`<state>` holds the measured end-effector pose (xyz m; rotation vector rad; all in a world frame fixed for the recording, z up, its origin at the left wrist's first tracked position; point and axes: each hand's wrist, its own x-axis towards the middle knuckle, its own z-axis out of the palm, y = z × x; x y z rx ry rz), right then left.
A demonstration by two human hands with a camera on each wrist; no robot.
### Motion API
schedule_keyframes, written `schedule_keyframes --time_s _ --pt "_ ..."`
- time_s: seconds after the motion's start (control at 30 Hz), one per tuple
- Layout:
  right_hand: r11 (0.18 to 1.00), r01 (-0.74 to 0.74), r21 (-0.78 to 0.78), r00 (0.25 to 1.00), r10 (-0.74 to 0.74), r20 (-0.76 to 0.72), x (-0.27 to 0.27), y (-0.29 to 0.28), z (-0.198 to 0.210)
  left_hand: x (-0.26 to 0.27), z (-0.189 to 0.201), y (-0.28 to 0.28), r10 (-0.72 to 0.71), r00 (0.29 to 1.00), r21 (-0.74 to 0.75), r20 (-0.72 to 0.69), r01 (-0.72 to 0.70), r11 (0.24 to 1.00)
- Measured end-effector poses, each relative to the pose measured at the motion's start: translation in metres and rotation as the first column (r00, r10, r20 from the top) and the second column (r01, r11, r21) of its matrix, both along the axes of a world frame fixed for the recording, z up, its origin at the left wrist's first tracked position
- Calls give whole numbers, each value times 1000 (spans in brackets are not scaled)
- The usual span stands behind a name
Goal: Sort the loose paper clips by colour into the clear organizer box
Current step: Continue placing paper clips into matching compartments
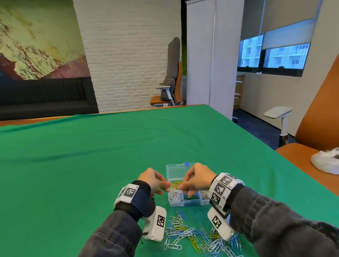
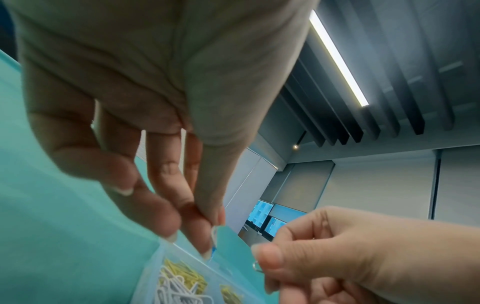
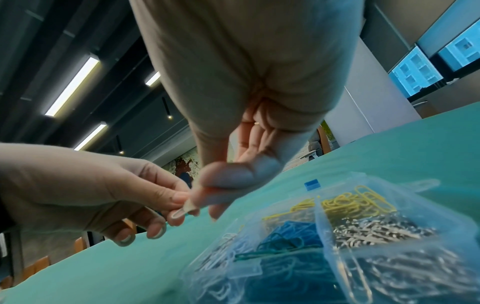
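The clear organizer box (image 1: 173,171) stands open on the green cloth. It holds white clips (image 1: 176,196) at front left, yellow clips (image 3: 355,202) at the back, blue clips (image 3: 288,232) in the middle and silver clips (image 3: 376,230) on the right. Both hands hover over the box's left side. My left hand (image 1: 167,186) pinches a white paper clip (image 1: 170,188) between thumb and fingertips. My right hand (image 1: 181,186) pinches a clip (image 2: 255,266) close beside it. Whether the two clips are linked I cannot tell. The loose pile (image 1: 199,237) of white, blue and yellow clips lies nearer me, between my wrists.
The green cloth (image 1: 86,165) covers a wide table with its right edge close by. An orange chair (image 1: 325,106) stands at the right with a white plastic bag (image 1: 333,161) on its seat.
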<state>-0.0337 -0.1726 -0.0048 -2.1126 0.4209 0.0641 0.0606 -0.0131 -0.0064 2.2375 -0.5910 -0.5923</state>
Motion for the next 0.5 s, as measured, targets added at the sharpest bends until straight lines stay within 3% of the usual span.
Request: schedule_keyframes --time_s 0.33,0.5 --pt "997 81 -19 997 -81 6 2 -5 -2 -2 12 5 18 1000 -100 -3 -18 995" --pt "991 5 136 999 -9 35 0 -8 -6 0 34 15 -8 1000 -111 19 10 994"
